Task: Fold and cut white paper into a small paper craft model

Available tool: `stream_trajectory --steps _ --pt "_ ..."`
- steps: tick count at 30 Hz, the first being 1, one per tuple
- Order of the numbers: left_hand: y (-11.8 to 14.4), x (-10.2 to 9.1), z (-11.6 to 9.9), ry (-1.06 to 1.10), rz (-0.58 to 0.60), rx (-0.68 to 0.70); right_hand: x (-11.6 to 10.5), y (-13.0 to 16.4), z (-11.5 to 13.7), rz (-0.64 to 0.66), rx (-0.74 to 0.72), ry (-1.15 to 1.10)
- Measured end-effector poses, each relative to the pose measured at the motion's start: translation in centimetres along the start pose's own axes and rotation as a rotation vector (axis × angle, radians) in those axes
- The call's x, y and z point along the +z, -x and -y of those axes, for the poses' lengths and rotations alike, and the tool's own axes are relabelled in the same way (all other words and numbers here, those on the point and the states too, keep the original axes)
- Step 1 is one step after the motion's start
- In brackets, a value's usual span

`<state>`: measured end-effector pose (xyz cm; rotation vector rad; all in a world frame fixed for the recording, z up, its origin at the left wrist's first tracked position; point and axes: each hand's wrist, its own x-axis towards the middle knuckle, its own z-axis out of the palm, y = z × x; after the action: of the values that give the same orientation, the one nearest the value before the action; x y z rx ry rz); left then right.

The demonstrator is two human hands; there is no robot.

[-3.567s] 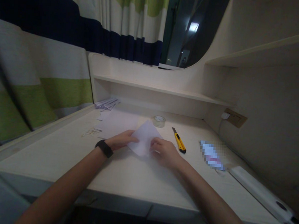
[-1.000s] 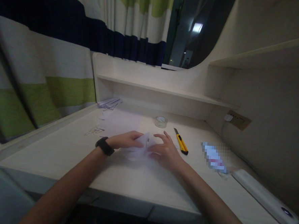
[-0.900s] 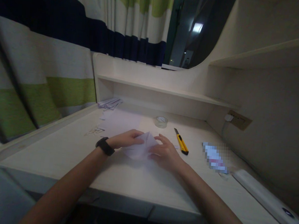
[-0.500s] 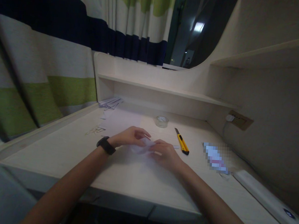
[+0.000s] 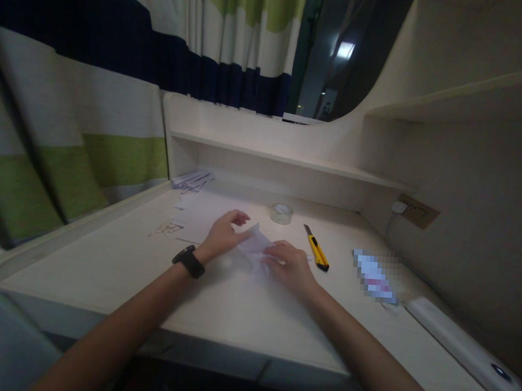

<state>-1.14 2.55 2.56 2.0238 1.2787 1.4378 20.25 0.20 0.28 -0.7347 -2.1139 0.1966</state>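
Head view, first speaker: Where does the folded paper point(image 5: 254, 246) lie relative to the hands?

Second speaker: Directly between them, on the desk point(image 5: 218, 311) near its middle. The right hand point(image 5: 288, 267) presses down on the paper's right part, fingers flat on it. The left hand point(image 5: 224, 233) pinches the left edge, lifting a flap off the surface.

First speaker: Which way does it run?

Second speaker: Its long side seems to go left to right, from one hand to the other; in this dim light I cannot tell the creases.

First speaker: Anything close by?

Second speaker: A yellow utility knife point(image 5: 315, 249) just beside the right hand, a tape roll point(image 5: 281, 212) farther back, apart from both.
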Motion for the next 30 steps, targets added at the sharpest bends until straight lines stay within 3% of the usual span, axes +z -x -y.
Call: stream_trajectory --steps 1,3,11,15,19,23,30 --pt "0.1 0.1 -0.2 -0.079 -0.082 0.003 0.0 0.0 0.0 -0.004 0.006 0.009" --pt "0.5 0.3 -0.8 -0.150 -0.129 0.001 0.0 0.1 -0.1 -0.006 0.020 0.018" --pt "0.7 1.2 -1.2 0.017 0.187 -0.023 0.6 0.2 -0.4 0.034 0.148 -0.075" --pt "0.6 1.3 -1.0 0.122 0.229 -0.012 0.8 0.0 -0.2 0.023 0.349 -0.181" --pt "0.6 1.2 -0.7 0.063 0.197 -0.036 1.0 -0.3 0.1 0.035 0.475 -0.265" --pt "0.4 1.0 0.1 0.012 0.238 -0.109 1.2 -0.2 0.3 0.061 0.454 -0.270" --pt "-0.5 0.1 -0.1 -0.096 0.392 -0.043 1.2 -0.1 0.3 0.124 0.439 -0.218"
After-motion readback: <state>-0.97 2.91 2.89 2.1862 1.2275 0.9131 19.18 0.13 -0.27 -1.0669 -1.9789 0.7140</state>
